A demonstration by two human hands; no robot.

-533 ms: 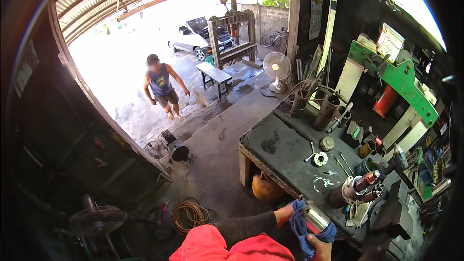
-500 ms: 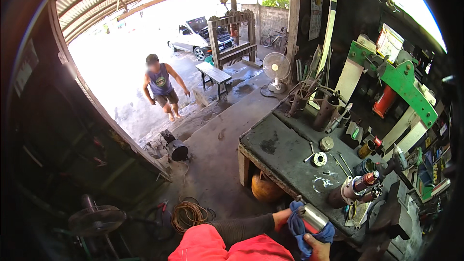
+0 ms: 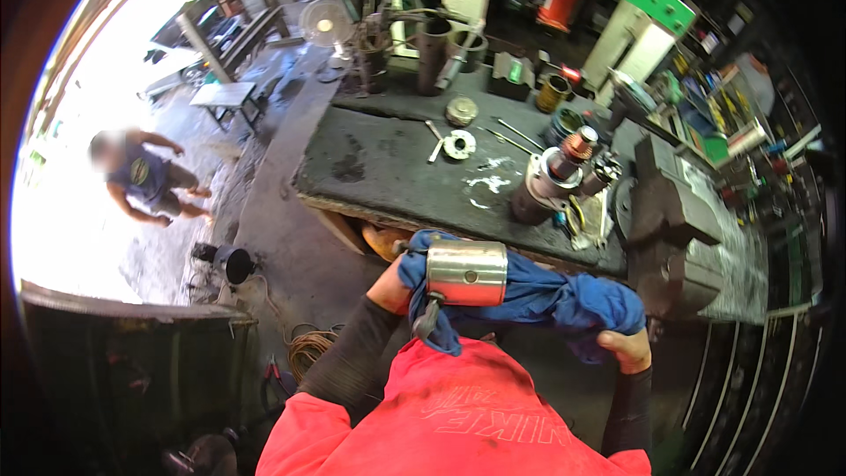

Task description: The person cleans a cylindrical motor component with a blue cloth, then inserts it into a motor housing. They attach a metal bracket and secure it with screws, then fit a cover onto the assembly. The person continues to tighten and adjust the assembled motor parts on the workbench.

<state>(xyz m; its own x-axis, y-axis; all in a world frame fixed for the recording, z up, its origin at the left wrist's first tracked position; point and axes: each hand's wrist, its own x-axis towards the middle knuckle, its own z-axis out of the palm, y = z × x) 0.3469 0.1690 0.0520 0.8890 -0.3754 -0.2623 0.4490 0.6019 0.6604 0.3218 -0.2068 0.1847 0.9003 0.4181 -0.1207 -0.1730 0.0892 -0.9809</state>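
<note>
A shiny cylindrical motor housing, with a round hole in its side, lies level in front of my chest. My left hand grips it at its left end through a blue cloth, with most fingers hidden. The cloth passes behind the housing and stretches to the right. Its bunched far end is held in my right hand, thumb showing and the other fingers mostly covered. A dark fitting sticks out below the housing's left end. Its lower half looks red, like my shirt.
Beyond my hands is a dark workbench with a ring-shaped part, a round cap, a copper-ended armature in a metal cylinder, and thin rods. A heavy vise stands at right. A person is outside at left.
My view has turned rightward, toward the bench. The housing, before held close with the cloth wrapped around it, is now sideways, and my right hand has drawn the cloth out to the right.
</note>
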